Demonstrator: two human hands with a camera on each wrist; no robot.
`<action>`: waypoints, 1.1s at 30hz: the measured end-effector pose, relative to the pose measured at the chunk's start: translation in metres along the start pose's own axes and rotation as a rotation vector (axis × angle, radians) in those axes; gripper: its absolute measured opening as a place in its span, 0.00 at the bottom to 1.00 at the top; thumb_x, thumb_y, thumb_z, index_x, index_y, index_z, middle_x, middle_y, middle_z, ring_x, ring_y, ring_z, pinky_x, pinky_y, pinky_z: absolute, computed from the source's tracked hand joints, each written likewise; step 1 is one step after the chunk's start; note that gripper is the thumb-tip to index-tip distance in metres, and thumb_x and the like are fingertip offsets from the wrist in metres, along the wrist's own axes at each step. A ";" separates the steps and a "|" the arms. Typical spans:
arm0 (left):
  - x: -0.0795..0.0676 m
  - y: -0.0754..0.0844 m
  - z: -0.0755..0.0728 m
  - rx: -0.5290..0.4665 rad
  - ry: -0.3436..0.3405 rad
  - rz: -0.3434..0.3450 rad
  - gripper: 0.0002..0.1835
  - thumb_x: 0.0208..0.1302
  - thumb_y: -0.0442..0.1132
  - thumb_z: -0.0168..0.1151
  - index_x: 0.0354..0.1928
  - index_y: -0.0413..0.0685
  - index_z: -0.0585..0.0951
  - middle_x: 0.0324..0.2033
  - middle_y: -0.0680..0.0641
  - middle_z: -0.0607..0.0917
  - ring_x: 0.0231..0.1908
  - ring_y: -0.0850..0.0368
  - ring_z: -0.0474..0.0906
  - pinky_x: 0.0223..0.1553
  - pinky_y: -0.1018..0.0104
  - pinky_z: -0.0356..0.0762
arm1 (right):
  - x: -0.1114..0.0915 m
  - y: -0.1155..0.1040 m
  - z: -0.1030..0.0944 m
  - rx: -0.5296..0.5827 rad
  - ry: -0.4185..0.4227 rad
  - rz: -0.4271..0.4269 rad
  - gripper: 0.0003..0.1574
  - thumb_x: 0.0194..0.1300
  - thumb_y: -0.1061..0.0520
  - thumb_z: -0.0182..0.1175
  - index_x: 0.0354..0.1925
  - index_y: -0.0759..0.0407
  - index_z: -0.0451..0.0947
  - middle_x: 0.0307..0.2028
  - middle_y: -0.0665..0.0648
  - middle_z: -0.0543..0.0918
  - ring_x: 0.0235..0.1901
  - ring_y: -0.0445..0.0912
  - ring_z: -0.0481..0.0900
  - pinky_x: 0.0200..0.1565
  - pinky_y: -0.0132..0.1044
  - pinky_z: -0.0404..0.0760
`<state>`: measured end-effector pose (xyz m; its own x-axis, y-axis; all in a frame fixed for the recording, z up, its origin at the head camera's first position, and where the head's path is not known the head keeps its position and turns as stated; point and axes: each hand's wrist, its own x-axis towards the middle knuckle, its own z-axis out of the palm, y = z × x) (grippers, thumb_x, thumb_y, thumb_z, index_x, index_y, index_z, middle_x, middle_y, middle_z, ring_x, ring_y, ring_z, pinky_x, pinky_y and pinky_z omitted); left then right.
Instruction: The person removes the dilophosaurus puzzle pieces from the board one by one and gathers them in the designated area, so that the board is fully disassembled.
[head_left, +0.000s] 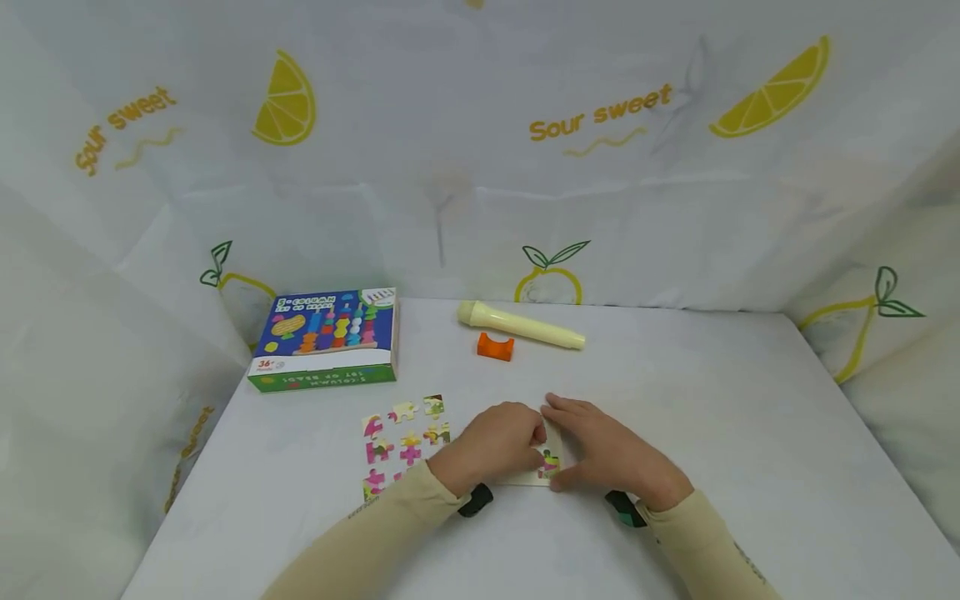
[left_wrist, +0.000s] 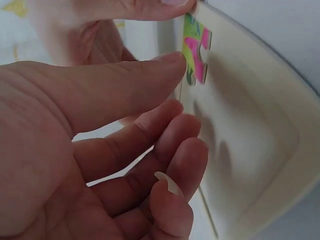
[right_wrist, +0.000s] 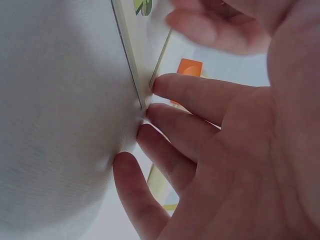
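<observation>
A shallow pale puzzle tray (head_left: 528, 481) lies on the table, mostly covered by the hands in the head view. Pink and green jigsaw pieces (left_wrist: 196, 52) sit in its lower right corner. My left hand (head_left: 491, 442) is over the tray; its thumb tip touches the edge of those pieces, and its other fingers are loosely bent with nothing between them. My right hand (head_left: 618, 454) spans the tray's right side, its fingertips (right_wrist: 159, 112) at the upper corner and its thumb by the lower one. Left of the tray, loose jigsaw pieces (head_left: 410, 454) lie in spaced rows, partly behind the left forearm.
A bead-set box (head_left: 322, 337) stands at the back left of the white table. Behind the tray lie a pale yellow stick-shaped toy (head_left: 525, 325) and a small orange block (head_left: 495, 347) with a curved notch. White printed cloth (head_left: 480, 150) hangs behind and at the sides.
</observation>
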<state>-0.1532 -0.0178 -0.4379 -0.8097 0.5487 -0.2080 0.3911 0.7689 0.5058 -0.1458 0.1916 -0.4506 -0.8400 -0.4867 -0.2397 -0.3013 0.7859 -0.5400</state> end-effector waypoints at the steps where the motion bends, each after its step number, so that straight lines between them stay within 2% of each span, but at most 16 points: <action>1: 0.002 0.002 0.002 0.010 -0.001 0.000 0.07 0.64 0.42 0.78 0.42 0.52 0.91 0.37 0.58 0.89 0.37 0.65 0.79 0.42 0.70 0.78 | 0.000 0.000 0.000 0.003 -0.001 0.000 0.63 0.52 0.44 0.86 0.80 0.58 0.69 0.84 0.57 0.64 0.83 0.61 0.61 0.77 0.63 0.66; 8: 0.005 0.007 0.008 0.019 0.008 0.004 0.11 0.58 0.45 0.83 0.39 0.52 0.91 0.36 0.57 0.89 0.35 0.63 0.80 0.39 0.69 0.78 | 0.002 -0.002 -0.001 -0.002 -0.005 0.018 0.66 0.50 0.44 0.87 0.80 0.57 0.68 0.84 0.55 0.63 0.83 0.61 0.60 0.77 0.64 0.66; 22: 0.007 0.012 0.017 0.065 0.011 -0.005 0.11 0.59 0.46 0.84 0.39 0.53 0.91 0.35 0.57 0.88 0.34 0.64 0.79 0.37 0.70 0.77 | -0.001 -0.001 0.002 -0.008 0.005 0.015 0.65 0.49 0.45 0.88 0.79 0.57 0.70 0.83 0.57 0.65 0.82 0.61 0.62 0.77 0.64 0.67; 27: 0.007 0.013 0.016 0.046 0.015 -0.015 0.08 0.62 0.44 0.82 0.38 0.53 0.91 0.34 0.57 0.87 0.33 0.64 0.78 0.35 0.70 0.76 | -0.001 0.001 0.003 -0.004 0.004 0.016 0.65 0.49 0.44 0.88 0.79 0.57 0.69 0.84 0.57 0.64 0.83 0.61 0.61 0.77 0.64 0.67; 33: 0.009 0.011 0.016 -0.023 0.026 -0.022 0.04 0.64 0.41 0.79 0.35 0.52 0.90 0.32 0.59 0.88 0.31 0.66 0.79 0.35 0.72 0.77 | 0.000 0.000 0.002 0.001 0.012 -0.004 0.65 0.50 0.45 0.88 0.79 0.59 0.69 0.84 0.57 0.64 0.82 0.61 0.61 0.76 0.63 0.69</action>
<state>-0.1489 0.0005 -0.4478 -0.8292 0.5229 -0.1976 0.3633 0.7727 0.5206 -0.1452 0.1911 -0.4526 -0.8440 -0.4854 -0.2282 -0.3043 0.7837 -0.5414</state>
